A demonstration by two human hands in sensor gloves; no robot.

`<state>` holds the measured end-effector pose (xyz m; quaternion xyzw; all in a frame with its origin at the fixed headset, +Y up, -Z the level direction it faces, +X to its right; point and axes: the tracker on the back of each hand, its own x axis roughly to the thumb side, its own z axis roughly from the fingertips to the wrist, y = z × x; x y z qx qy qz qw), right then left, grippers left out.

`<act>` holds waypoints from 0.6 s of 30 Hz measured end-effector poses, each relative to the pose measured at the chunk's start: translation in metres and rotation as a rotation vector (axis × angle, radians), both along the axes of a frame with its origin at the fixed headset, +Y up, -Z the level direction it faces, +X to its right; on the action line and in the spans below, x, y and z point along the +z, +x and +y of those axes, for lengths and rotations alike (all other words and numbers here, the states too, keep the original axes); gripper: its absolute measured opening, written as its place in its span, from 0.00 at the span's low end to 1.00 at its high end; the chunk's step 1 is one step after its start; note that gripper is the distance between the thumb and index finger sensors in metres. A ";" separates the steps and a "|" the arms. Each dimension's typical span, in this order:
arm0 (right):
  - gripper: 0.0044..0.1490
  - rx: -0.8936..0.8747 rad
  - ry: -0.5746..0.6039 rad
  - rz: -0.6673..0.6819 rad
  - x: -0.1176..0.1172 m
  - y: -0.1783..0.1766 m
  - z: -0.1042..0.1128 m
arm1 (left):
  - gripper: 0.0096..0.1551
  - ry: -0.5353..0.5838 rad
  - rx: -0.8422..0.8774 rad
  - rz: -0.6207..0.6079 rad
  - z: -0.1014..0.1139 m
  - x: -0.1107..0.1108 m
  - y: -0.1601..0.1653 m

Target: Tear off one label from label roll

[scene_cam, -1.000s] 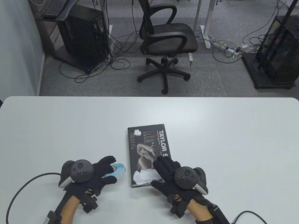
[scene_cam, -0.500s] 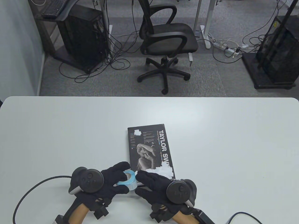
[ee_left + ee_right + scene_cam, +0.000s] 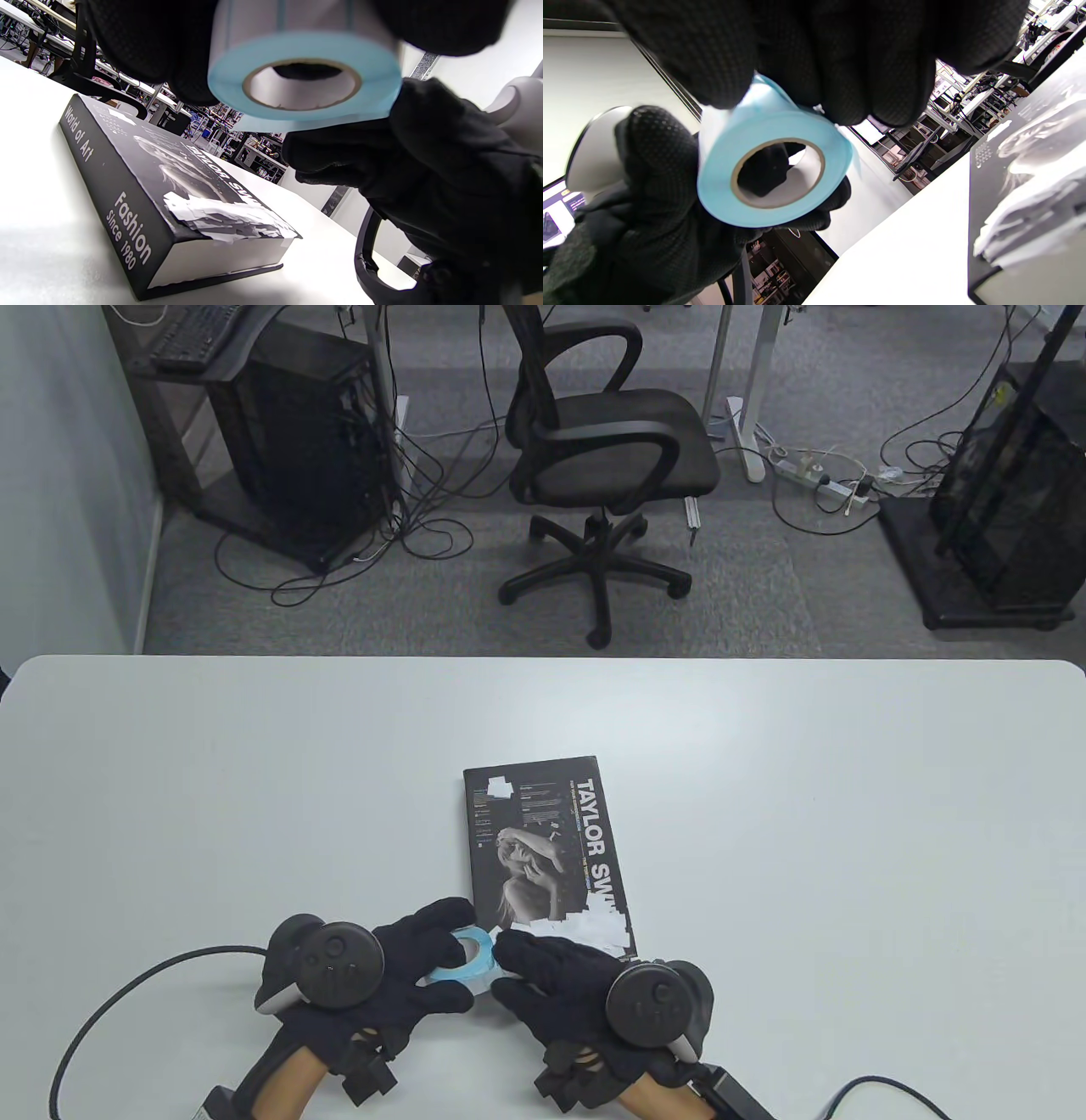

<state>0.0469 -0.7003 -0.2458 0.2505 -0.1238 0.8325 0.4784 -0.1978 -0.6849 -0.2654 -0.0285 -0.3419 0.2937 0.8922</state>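
Two gloved hands meet near the table's point(image 3: 764, 780) front edge. The left hand point(image 3: 399, 976) grips a blue label roll point(image 3: 467, 959), lifted off the table, just beside a black book's point(image 3: 543, 848) near corner. The right hand point(image 3: 568, 984) pinches the roll's loose end between its fingertips point(image 3: 840, 84). Torn white labels point(image 3: 220, 216) cover that corner of the book.

A white table point(image 3: 764, 780) with rounded far corners carries the scene. A thick black book point(image 3: 543, 848) lies flat on it near the front middle, cover up, with "TAYLOR SW" in white letters along its right side and a grey portrait. Torn white labels point(image 3: 594, 929) stick to the cover's near right corner; a small white patch sits at its far left corner
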 end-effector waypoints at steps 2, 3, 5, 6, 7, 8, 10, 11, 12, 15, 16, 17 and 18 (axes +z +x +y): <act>0.27 -0.017 -0.029 0.006 -0.003 0.002 -0.002 | 0.39 -0.007 0.007 -0.007 0.000 0.000 0.000; 0.27 -0.023 -0.040 0.007 -0.004 0.003 -0.004 | 0.39 -0.010 0.008 -0.010 0.000 0.001 0.000; 0.26 -0.035 -0.055 -0.003 -0.006 0.006 -0.006 | 0.39 -0.006 0.003 -0.011 0.000 0.001 0.000; 0.26 -0.036 -0.057 -0.010 -0.008 0.008 -0.006 | 0.39 -0.005 0.001 -0.012 0.000 0.001 0.000; 0.26 -0.037 -0.058 -0.014 -0.008 0.010 -0.007 | 0.39 -0.007 0.002 -0.013 -0.001 0.001 0.000; 0.26 -0.039 -0.059 -0.023 -0.010 0.012 -0.007 | 0.39 -0.008 0.005 -0.014 -0.001 0.001 0.000; 0.27 -0.045 -0.070 -0.039 -0.013 0.016 -0.008 | 0.39 -0.011 0.000 -0.012 -0.001 0.000 -0.001; 0.27 -0.044 -0.072 -0.046 -0.014 0.018 -0.008 | 0.39 -0.009 -0.006 -0.009 -0.001 0.000 -0.001; 0.27 -0.036 -0.070 -0.057 -0.016 0.021 -0.008 | 0.39 -0.010 -0.013 -0.006 -0.002 -0.001 -0.002; 0.28 0.030 -0.041 -0.100 -0.023 0.029 -0.010 | 0.39 -0.018 -0.019 0.003 -0.003 -0.003 -0.005; 0.28 0.082 -0.022 -0.123 -0.027 0.033 -0.011 | 0.39 -0.019 -0.023 0.007 -0.004 -0.004 -0.006; 0.28 0.101 -0.015 -0.130 -0.028 0.035 -0.012 | 0.39 -0.018 -0.025 0.010 -0.004 -0.004 -0.007; 0.29 0.179 0.015 -0.163 -0.033 0.041 -0.014 | 0.39 -0.018 -0.028 0.014 -0.004 -0.005 -0.008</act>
